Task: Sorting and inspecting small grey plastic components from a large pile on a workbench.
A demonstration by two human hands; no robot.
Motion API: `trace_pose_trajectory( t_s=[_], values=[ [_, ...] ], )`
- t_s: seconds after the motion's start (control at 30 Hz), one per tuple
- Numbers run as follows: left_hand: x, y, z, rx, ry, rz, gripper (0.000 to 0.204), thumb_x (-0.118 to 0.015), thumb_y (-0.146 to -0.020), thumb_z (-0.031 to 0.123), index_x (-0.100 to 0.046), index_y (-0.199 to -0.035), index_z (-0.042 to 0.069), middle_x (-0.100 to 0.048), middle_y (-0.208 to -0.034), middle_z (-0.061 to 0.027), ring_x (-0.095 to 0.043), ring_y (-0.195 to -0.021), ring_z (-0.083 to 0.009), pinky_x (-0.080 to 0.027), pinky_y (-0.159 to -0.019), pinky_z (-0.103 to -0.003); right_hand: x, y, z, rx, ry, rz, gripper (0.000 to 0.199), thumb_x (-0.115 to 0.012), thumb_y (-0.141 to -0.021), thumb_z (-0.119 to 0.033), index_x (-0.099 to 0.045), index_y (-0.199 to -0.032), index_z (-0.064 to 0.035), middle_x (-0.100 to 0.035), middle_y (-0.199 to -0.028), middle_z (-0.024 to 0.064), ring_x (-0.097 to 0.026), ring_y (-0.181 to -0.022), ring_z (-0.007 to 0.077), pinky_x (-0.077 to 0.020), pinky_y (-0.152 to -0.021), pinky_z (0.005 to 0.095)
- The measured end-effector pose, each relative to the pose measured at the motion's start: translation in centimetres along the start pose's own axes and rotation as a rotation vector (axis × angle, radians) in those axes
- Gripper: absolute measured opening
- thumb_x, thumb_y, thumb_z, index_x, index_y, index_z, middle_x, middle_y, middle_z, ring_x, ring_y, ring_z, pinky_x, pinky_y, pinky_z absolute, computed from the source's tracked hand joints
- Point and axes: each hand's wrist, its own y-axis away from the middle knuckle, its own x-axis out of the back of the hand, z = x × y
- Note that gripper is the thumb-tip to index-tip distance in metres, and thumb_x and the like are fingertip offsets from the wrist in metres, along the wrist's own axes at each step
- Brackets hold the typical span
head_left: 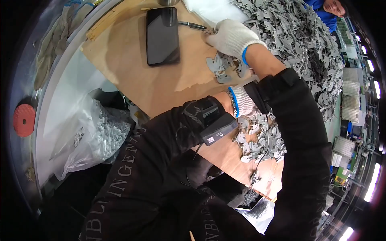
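My right hand (232, 38), in a white knitted glove with a blue cuff, reaches across to the far side of the board. Its fingers are curled together near the tip of a black pen (193, 25); anything in them is too small to make out. My left hand (244, 100), gloved the same way, lies under my right forearm, which hides its fingers. Several flat grey metal pieces (219, 66) with curved outlines lie just below the right hand. More grey pieces (257, 140) are spread near the left hand.
A large heap of grey metal pieces (297, 44) fills the far right. A black phone (162, 38) lies on the wooden board (120, 60). A clear bag of small parts (100, 134) stands at left. A person in blue (327, 16) is at the far right.
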Motion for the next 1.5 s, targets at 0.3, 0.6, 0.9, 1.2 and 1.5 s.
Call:
trace_pose_trajectory(
  t_s=[0.3,0.6,0.9,1.2,1.5],
  values=[
    [-7.8,0.9,2.3,-0.085,-0.124,0.190,0.028,-0.060,-0.115,0.037,-0.073,-0.121,0.012,-0.075,-0.114,-0.0104,-0.074,-0.094,-0.0264,-0.061,-0.071,-0.045,5.2,12.5,5.7,-0.076,-0.528,0.229,0.043,-0.069,-0.100,-0.037,-0.080,-0.118,0.0006,-0.075,-0.087,0.0128,-0.072,-0.078,0.0236,-0.0584,-0.079,0.0384],
    [-8.9,1.5,1.7,-0.290,-0.128,0.205,0.036,-0.060,-0.113,0.047,-0.070,-0.114,0.012,-0.072,-0.098,-0.0067,-0.074,-0.079,-0.0235,-0.055,-0.058,-0.036,1.7,18.6,7.1,-0.100,-0.349,0.042,0.040,-0.073,-0.100,-0.032,-0.078,-0.118,0.0030,-0.076,-0.087,0.0093,-0.069,-0.075,0.0162,-0.0562,-0.071,0.0319],
    [-7.7,1.5,2.5,-0.076,-0.034,0.117,0.038,-0.060,-0.114,0.046,-0.071,-0.118,0.010,-0.075,-0.099,-0.0080,-0.075,-0.078,-0.0232,-0.057,-0.059,-0.033,4.0,15.7,10.6,-0.290,-0.640,0.197,0.042,-0.073,-0.102,-0.030,-0.078,-0.131,-0.0003,-0.081,-0.100,0.0150,-0.077,-0.088,0.0264,-0.0633,-0.084,0.0393],
    [-7.8,1.2,2.8,-0.098,-0.085,0.079,0.041,-0.057,-0.117,0.043,-0.072,-0.117,0.005,-0.080,-0.100,-0.0077,-0.079,-0.084,-0.0230,-0.065,-0.063,-0.038,-5.1,5.3,15.7,0.182,0.244,0.577,0.036,-0.069,-0.099,-0.022,-0.080,-0.131,-0.0115,-0.072,-0.149,0.0107,-0.072,-0.132,0.0273,-0.0576,-0.111,0.0389],
    [-8.0,1.0,1.5,-0.018,0.013,0.146,0.046,-0.060,-0.115,0.048,-0.076,-0.115,0.004,-0.081,-0.102,-0.0091,-0.081,-0.081,-0.0245,-0.064,-0.059,-0.033,-1.1,8.3,15.9,-0.115,-0.419,0.115,0.041,-0.065,-0.099,-0.014,-0.075,-0.138,-0.0111,-0.063,-0.161,0.0114,-0.067,-0.139,0.0356,-0.0544,-0.119,0.0428]
  ],
)
